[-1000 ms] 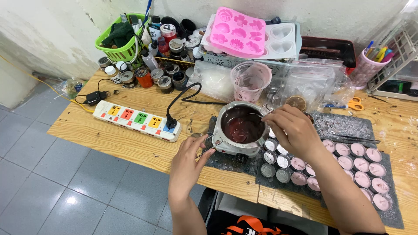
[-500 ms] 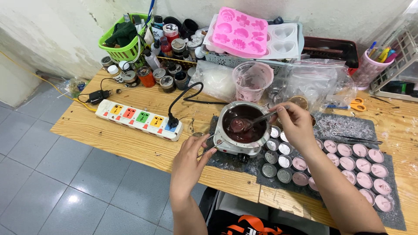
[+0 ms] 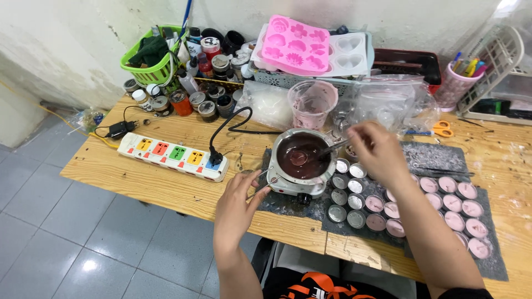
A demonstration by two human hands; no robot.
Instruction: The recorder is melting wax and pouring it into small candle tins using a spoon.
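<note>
Gripping a spoon (image 3: 310,155) over the pot (image 3: 302,160), right hand (image 3: 377,152); left hand (image 3: 235,207) pinches tweezers (image 3: 265,187) near table edge (image 3: 183,209).

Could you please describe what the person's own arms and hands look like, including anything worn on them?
Both forearms are bare, with no gloves, rings, watch or bracelet visible on the left hand or the right hand. Only a dark sleeve edge shows at the right upper arm, near the frame's bottom.

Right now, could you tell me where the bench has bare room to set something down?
Bare wood lies in front of the power strip along the near edge of the table, left of the left hand. The back is crowded with jars, and small tins fill the dark mat.
</note>
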